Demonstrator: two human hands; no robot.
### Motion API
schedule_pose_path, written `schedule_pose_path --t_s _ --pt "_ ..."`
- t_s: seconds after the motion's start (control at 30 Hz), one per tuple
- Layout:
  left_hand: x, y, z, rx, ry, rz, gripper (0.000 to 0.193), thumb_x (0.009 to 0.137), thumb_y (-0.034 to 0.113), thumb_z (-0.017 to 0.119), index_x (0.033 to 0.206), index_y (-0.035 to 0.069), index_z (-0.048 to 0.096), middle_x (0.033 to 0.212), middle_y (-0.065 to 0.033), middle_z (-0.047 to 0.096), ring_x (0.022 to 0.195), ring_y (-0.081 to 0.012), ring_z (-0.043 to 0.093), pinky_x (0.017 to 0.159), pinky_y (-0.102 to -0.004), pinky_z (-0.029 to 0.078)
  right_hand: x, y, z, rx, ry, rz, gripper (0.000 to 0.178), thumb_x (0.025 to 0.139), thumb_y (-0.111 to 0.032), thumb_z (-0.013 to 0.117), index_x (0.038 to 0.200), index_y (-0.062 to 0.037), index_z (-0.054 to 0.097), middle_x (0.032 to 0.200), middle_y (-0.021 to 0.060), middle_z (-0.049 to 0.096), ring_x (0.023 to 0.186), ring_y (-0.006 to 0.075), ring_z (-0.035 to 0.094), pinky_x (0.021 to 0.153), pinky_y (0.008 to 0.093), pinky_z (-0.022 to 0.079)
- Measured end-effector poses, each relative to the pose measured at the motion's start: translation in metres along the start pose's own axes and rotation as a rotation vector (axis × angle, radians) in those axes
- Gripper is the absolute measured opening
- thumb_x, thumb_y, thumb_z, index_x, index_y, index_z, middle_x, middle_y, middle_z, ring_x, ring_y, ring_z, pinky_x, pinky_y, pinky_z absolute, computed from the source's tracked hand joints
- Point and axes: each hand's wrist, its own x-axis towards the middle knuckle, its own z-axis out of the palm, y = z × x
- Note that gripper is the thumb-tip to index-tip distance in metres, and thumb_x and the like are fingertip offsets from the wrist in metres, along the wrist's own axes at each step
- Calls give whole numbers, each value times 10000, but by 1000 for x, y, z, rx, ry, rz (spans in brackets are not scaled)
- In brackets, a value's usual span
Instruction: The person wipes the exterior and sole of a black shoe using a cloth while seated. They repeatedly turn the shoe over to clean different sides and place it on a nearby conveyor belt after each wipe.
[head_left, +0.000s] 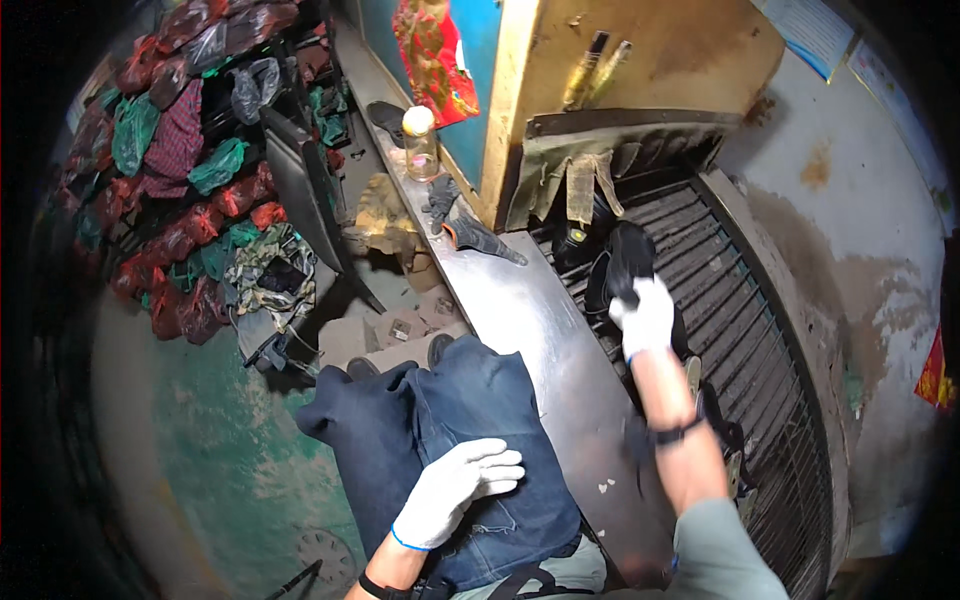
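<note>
Okay, black shoe [630,250] (pretty sure it's a shoe, the dark pile blurs together): sits right at the right fingertips, its body sticking out past them over the slatted rack.
Right hand [645,318]: white-gloved, fingers look clamped on the shoe's near end, though the underside of the grip is hidden. Probably grabbed there because that's the end closest to the person.
Right arm: reaches forward past the metal ledge, wrist roughly in line with the forearm, black band [680,430] behind the glove.
Slatted rack [770,400]: under and to the right of those fingers; its bars likely keep the footwear up off whatever is below.
Flap curtain [580,190]: beyond the right fingertips, strips hanging over the rack, I'd guess to screen that opening.
Left hand [462,490]: also white-gloved, nothing in it, fingers half bent and slightly apart, pointing right. Looks parked, since the reach is one-handed.
Dark blue denim [370,460]: right beneath the left fingers, spread over the lap, maybe to save the clothes.
Metal ledge [500,300]: between the two hands, running ahead of the left fingers.
Lidded jar [421,150] and dark glove [485,243]: on that ledge, well ahead of the left fingers, seemingly set out of the way.
</note>
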Motion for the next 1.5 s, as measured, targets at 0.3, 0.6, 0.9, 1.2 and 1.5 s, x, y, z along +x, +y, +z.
schedule_pose_path --t_s 0.3,0.6,0.9,1.2,1.5 --pt "31 2 -1 37 241 85 645 991 190 813 1535 -26 542 1418 -160 703 1211 -285 732 1052 -465 626 -205 7 -3 -92 -88 -167 377 1022 -60 694 1387 21 646 1311 110 692 1151 174 682 993 296 541" --pt "-21 15 -1 612 387 353 791 843 65 921 1538 -16 552 1368 -114 702 1262 -218 677 1142 -375 515 74 163 -3 -211 365 150 991 712 -186 977 1549 18 488 1400 224 678 1252 343 657 1071 426 541" --pt "-16 56 -15 181 142 123 734 955 250 864 1568 3 545 1560 -234 624 1432 -365 620 1181 -474 527 47 140 -65 1029 -43 642 283 980 -211 721 1195 -31 759 1122 163 812 1017 354 769 977 559 610" --pt "-1 48 -30 -32 -142 66 623 1058 348 771 1553 69 515 1694 -288 466 1576 -430 471 1275 -518 433 -152 -21 -41 1370 -379 208 1080 800 -361 936 1673 -8 407 1602 292 541 1445 526 559 1253 751 388" --pt "0 151 15 854 -167 599 692 1111 393 663 1654 21 449 1468 -177 677 1394 -253 630 1245 -429 432 -266 -57 -18 990 -465 469 1073 810 -328 919 1683 17 396 1648 232 528 1491 445 552 1293 613 420"
